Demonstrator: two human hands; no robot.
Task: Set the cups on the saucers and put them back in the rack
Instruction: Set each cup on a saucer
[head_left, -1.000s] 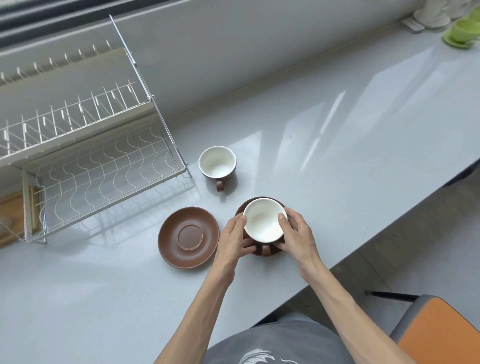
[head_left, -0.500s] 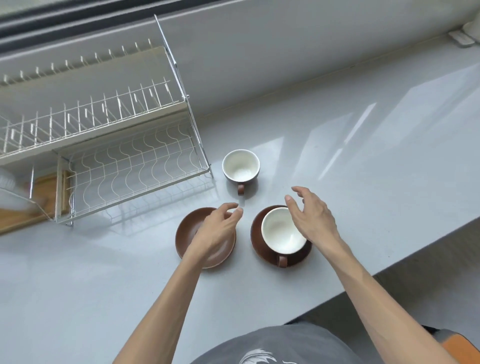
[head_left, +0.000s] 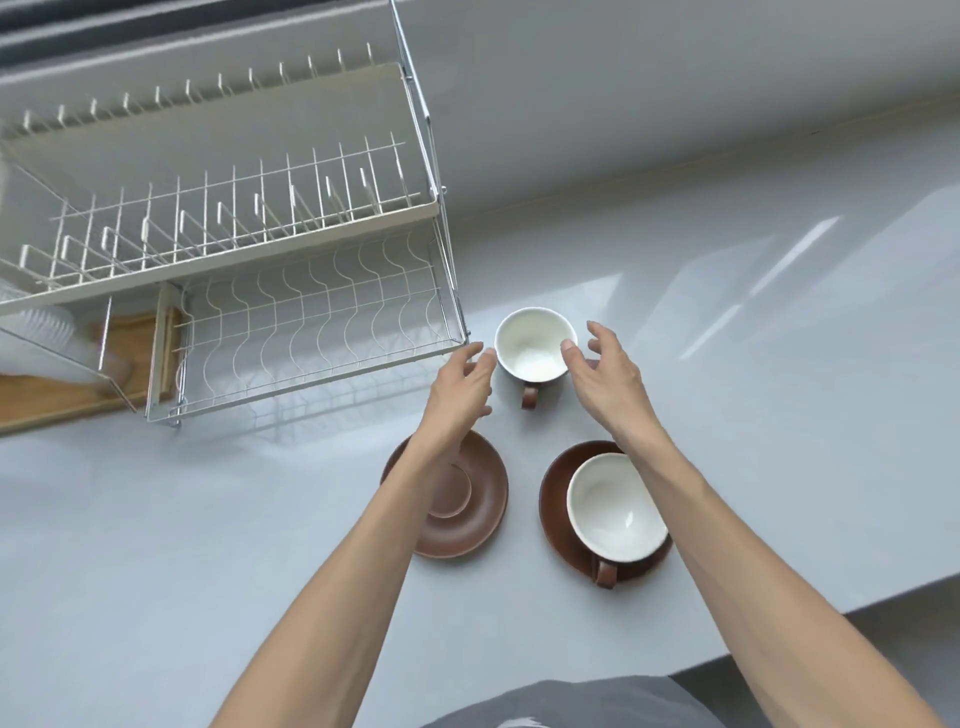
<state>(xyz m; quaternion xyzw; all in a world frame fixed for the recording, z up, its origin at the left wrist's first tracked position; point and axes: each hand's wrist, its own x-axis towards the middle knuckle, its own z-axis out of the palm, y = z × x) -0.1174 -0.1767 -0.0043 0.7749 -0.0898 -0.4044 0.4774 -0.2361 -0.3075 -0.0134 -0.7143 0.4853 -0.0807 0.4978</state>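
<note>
A brown cup with a white inside (head_left: 534, 349) stands alone on the grey counter, handle toward me. My left hand (head_left: 462, 387) is at its left rim and my right hand (head_left: 605, 371) at its right rim, fingers apart; the right thumb tip touches the rim. Neither hand grips it. Nearer me, an empty brown saucer (head_left: 475, 512) lies partly under my left forearm. To its right a second cup (head_left: 615, 506) sits on another brown saucer (head_left: 556, 493). The white wire dish rack (head_left: 291, 312) stands at the left, both tiers bare.
A wooden board (head_left: 62, 395) and a blurred white object (head_left: 36, 332) sit beside the rack's left end. The wall runs behind the counter. The counter's front edge (head_left: 779, 623) drops off at the lower right.
Both hands let go of the cup on the right saucer and moved forward to either side of the lone cup. The view shifted left and closer to the rack.
</note>
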